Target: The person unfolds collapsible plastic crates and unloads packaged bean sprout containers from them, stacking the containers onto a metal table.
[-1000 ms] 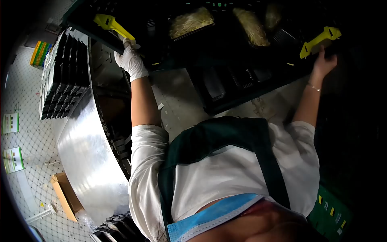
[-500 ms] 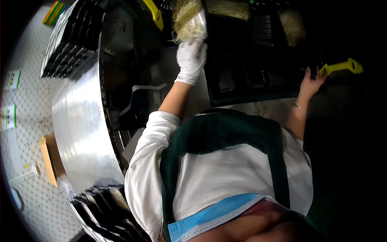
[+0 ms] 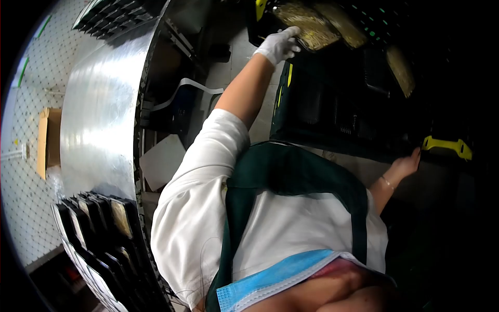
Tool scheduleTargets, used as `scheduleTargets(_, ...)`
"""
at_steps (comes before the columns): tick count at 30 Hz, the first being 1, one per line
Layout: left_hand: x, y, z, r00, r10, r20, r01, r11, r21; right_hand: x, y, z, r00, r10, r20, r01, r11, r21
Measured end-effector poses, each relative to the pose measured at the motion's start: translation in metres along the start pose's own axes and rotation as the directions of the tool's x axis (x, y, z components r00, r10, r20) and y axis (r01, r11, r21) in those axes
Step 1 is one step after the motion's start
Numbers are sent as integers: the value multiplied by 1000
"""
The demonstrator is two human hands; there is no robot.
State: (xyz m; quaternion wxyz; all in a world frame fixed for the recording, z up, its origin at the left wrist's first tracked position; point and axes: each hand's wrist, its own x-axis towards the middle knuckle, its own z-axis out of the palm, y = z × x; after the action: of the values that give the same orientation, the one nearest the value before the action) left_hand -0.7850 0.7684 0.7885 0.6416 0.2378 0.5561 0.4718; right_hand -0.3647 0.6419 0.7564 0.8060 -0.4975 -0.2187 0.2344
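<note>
My left hand (image 3: 280, 46), in a white glove, reaches far forward, with curled fingers on the near-left edge of a clear-wrapped pack of pale, stringy food (image 3: 307, 27) that looks like bean sprouts. That pack lies tilted over the far part of a dark crate (image 3: 322, 136). Beside it is a second similar pack (image 3: 343, 25), and another pack (image 3: 400, 72) stands farther right. Bare, my right hand (image 3: 406, 165) has its fingers closed at the crate's near-right rim, by the yellow handle (image 3: 448, 147). Deep shadow hides much of the crate's inside.
A curved steel counter (image 3: 101, 119) runs along my left. Stacked black trays (image 3: 99, 234) stand at its near end, more black trays (image 3: 117, 18) at its far end. A cardboard box (image 3: 49, 143) is beyond the counter; a white curved strip (image 3: 187, 86) shows below it.
My left hand has moved forward and right with the pack, which now lies slanted beside another. The whole view has shifted, and the crate's near edge appears lower. My right hand stays by the yellow handle.
</note>
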Motion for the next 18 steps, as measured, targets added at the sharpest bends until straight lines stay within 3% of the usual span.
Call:
scheduleTargets(1,16,-8,0,980,182,81,-178,982,-55,7,1,-9,999,-41,9,40,998,49)
scheduleTargets(2,22,-5,5,979,160,127,-158,987,-23,16,4,-26,999,-20,47,15,995,99)
scheduleTargets(3,4,-1,11,973,208,96,-216,972,92,18,-5,-42,987,108,117,-128,976,177)
scheduleTargets(4,9,-5,4,953,213,214,-261,938,227,21,-1,-37,974,145,175,-174,972,161)
scheduleTargets(5,27,-23,-6,888,215,407,-227,974,-17,20,-2,-30,959,167,228,-197,974,114)
scheduleTargets(6,10,-31,-6,720,554,417,-693,595,406,20,-1,-16,943,176,282,-199,979,53)
scheduleTargets(7,-49,-27,-18,813,516,269,-569,801,184,20,0,0,919,194,345,-204,979,-7)
scheduleTargets(8,-109,-21,-23,873,459,164,-444,888,-117,17,-1,19,888,206,411,-197,978,-65)
scheduleTargets(10,-163,-37,-64,870,485,90,-455,859,-234,4,1,60,806,222,548,-171,975,-144)
scheduleTargets(13,-269,-49,-134,817,513,-263,-550,830,-91,-28,-5,120,590,244,770,-103,968,-228)
scheduleTargets(14,-310,-51,-149,734,494,-467,-579,814,-47,-46,-5,140,484,242,841,-68,969,-239)
scheduleTargets(15,-333,-61,-170,490,579,-651,-681,721,129,-65,-6,160,357,238,903,-29,969,-244)
scheduleTargets(16,-366,-71,-189,408,427,-807,-688,725,36,-90,-6,181,186,204,961,28,977,-213)
scheduleTargets(17,-376,-92,-228,77,526,-847,-790,550,270,-118,-6,200,15,155,988,76,985,-155)
scheduleTargets(18,-406,-98,-248,-27,427,-904,-834,489,255,-146,-7,218,-170,86,982,117,991,-67)
